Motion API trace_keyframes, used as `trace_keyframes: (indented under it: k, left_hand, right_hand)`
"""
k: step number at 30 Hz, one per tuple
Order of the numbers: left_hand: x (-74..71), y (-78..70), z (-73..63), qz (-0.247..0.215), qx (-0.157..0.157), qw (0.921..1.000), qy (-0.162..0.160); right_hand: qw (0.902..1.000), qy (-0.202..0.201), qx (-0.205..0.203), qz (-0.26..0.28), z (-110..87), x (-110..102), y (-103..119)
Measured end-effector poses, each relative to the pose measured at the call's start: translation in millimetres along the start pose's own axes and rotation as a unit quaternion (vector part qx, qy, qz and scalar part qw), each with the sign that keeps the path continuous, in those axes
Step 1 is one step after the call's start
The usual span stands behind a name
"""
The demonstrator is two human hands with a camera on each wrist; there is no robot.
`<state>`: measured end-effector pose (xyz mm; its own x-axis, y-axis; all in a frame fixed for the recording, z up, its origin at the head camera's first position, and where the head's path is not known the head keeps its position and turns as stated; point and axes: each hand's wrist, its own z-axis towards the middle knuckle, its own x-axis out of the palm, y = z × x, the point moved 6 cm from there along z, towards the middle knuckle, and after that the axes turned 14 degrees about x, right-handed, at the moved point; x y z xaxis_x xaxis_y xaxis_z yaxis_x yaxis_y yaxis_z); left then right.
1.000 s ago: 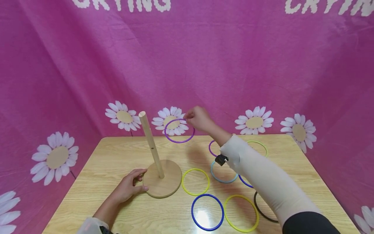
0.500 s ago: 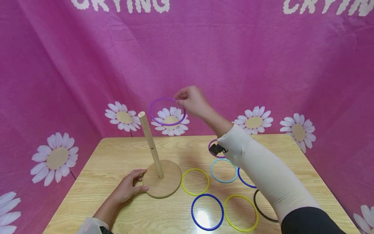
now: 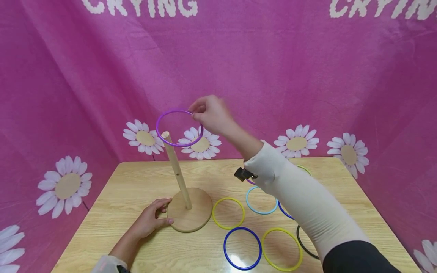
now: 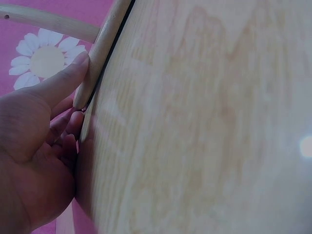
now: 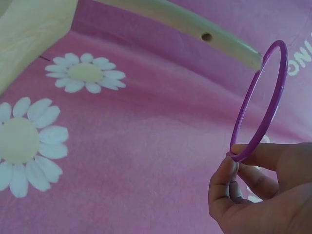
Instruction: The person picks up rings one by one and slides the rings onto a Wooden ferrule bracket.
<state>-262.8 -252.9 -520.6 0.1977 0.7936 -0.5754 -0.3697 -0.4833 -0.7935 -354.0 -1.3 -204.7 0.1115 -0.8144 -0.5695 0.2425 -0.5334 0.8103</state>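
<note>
My right hand pinches a thin purple ring by its right side, between thumb and fingertips. The ring is in the air at the top of a wooden post; in the right wrist view the post's tip meets the ring's edge, and I cannot tell whether it has passed inside. The post stands on a round wooden base. My left hand grips the base's left edge, its thumb on top and its other fingers curled at the rim, as the left wrist view shows.
Right of the base lie a yellow ring, a blue ring, another yellow ring and a light blue ring. A black ring and other rings are partly hidden by my right sleeve. A pink flowered cloth surrounds the wooden table.
My right hand has risen and moved left with the purple ring, from right of the post to its top. The left hand has stayed on the base.
</note>
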Motion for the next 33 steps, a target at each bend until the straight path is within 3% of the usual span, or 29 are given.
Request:
trace_keyframes:
  k: [9, 24, 33]
  left_hand:
    - [-0.1, -1.0, -0.1, -0.005, 0.003, 1.0, 0.0]
    - [-0.3, 1.1, 0.2, 0.006, 0.001, 1.0, -0.004]
    - [-0.7, 0.1, -0.2, 0.016, 0.004, 0.9999, -0.004]
  right_hand:
    - [0.9997, 0.016, 0.008, -0.015, -3.3, 24, -13]
    - [0.998, 0.007, 0.008, -0.062, -8.7, 62, -62]
    - [0.9987, 0.014, 0.02, -0.044, -13.8, 86, -96]
